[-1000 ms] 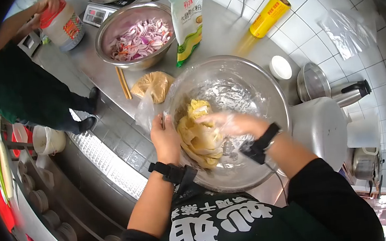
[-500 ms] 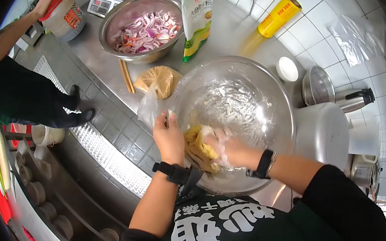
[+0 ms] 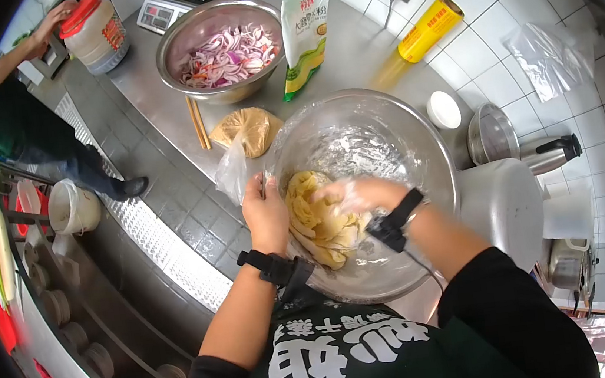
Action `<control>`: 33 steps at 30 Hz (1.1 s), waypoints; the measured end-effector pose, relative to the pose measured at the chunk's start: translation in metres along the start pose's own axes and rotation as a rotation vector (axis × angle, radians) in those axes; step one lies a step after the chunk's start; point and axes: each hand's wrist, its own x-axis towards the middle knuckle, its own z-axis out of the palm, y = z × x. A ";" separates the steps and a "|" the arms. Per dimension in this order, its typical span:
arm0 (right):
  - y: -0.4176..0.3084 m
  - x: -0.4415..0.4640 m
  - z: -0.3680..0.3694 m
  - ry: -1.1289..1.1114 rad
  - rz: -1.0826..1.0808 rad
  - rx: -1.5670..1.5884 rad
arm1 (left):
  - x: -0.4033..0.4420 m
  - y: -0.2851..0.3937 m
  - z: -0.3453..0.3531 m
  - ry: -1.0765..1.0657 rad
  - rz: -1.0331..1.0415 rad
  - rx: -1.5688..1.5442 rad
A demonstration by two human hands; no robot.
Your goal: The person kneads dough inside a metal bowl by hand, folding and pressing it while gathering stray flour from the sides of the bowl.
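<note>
Red lid uppermost, a big jar (image 3: 97, 40) sits at the far left of the table (image 3: 354, 49), another person's hand (image 3: 57, 17) at its top. Next come a pair of chopsticks (image 3: 198, 122) and a steel bowl of sliced onion (image 3: 224, 56), wide enough to hold the loose heap, then a bag of brown powder (image 3: 251, 131) lying slack beside the large bowl (image 3: 399, 148). The left hand (image 3: 265, 212) has its fingers closed on that bowl's near-left rim, probably to steady it. Yellow dough (image 3: 315, 232) lies inside, against the left wall, perhaps so that the wall backs it under pressure. The right hand (image 3: 364, 194), floury, is over the dough; its fingers are blurred, so I cannot tell whether they grip. Farther right, a yellow roll (image 3: 430, 28) and a small white bowl (image 3: 443, 110) stand near the wall, seemingly to leave working room.
</note>
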 end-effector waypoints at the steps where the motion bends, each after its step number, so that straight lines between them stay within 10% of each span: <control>1: 0.020 0.007 -0.018 -0.055 -0.097 0.228 | -0.002 0.002 0.000 0.003 -0.006 0.000; 4: 0.052 0.033 -0.031 0.145 0.213 0.196 | 0.001 -0.005 0.001 0.004 0.016 0.003; 5: 0.109 0.052 0.007 0.437 -0.229 -0.235 | 0.001 -0.006 0.000 0.001 0.014 -0.002; 9: -0.002 0.088 0.021 -0.009 0.426 0.040 | 0.003 -0.008 -0.002 0.037 0.035 0.003; 13: -0.062 0.048 0.005 -0.451 0.213 -0.093 | 0.005 -0.003 -0.008 0.024 -0.046 -0.100; 17: -0.080 -0.065 0.000 -0.012 0.001 -0.426 | 0.007 -0.004 -0.011 0.018 -0.011 -0.085; 33: -0.020 0.002 0.045 0.055 0.215 -0.369 | 0.008 0.002 -0.009 0.025 0.009 -0.073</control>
